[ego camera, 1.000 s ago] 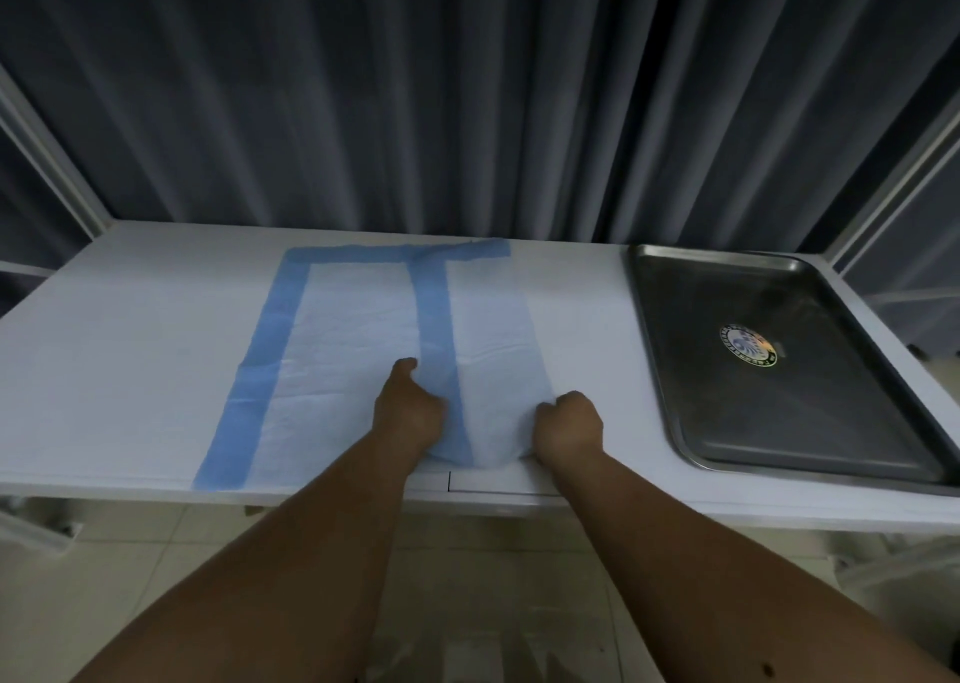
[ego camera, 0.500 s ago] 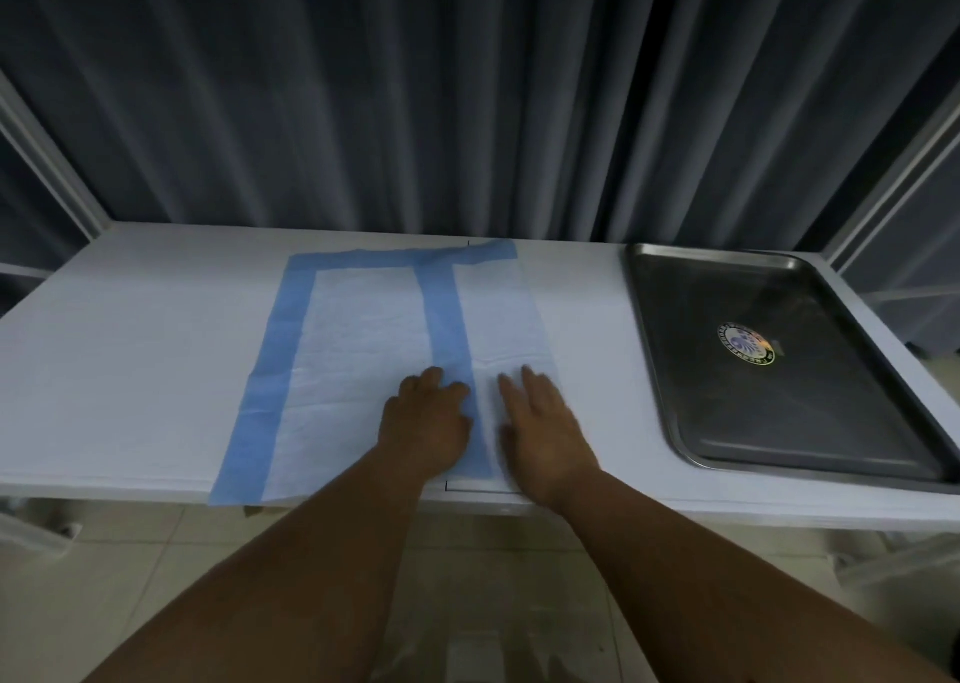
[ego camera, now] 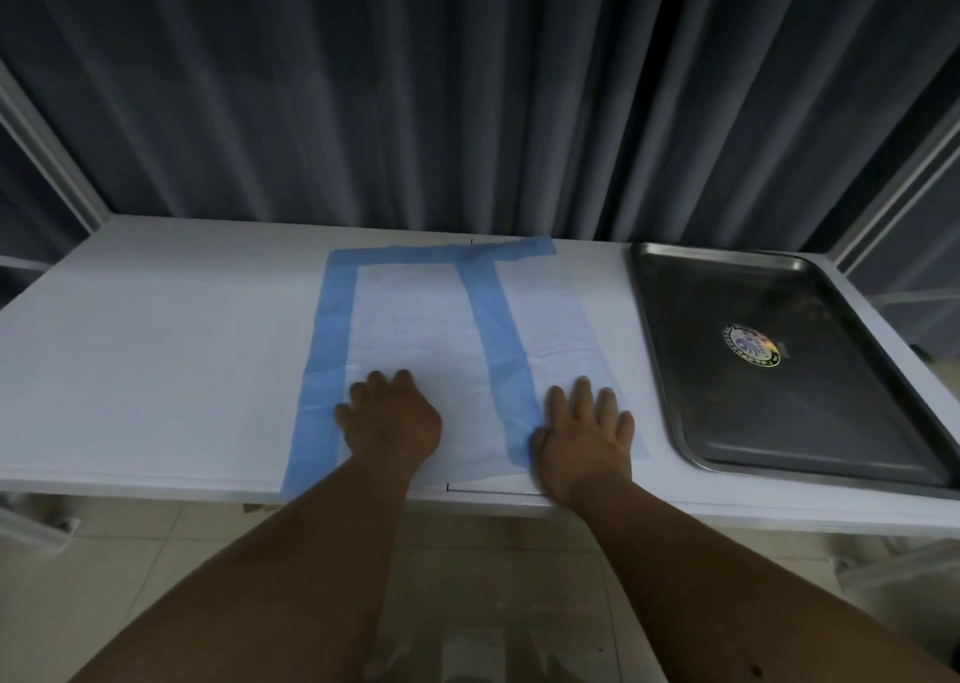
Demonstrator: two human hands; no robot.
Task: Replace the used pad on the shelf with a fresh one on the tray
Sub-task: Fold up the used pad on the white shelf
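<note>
Two flat palms press the blue-bordered pad [ego camera: 447, 339] on the shelf [ego camera: 156, 349] — left hand [ego camera: 389, 422], right hand [ego camera: 584, 438], fingers straight; its long axis runs away from them, the tray [ego camera: 670, 349] nearer the right.

A round sticker [ego camera: 751, 344] is sitting in the middle of the metal tray [ego camera: 675, 370] on the right. Tiny letters are running around its edge, but they are too small and blurry to read.
</note>
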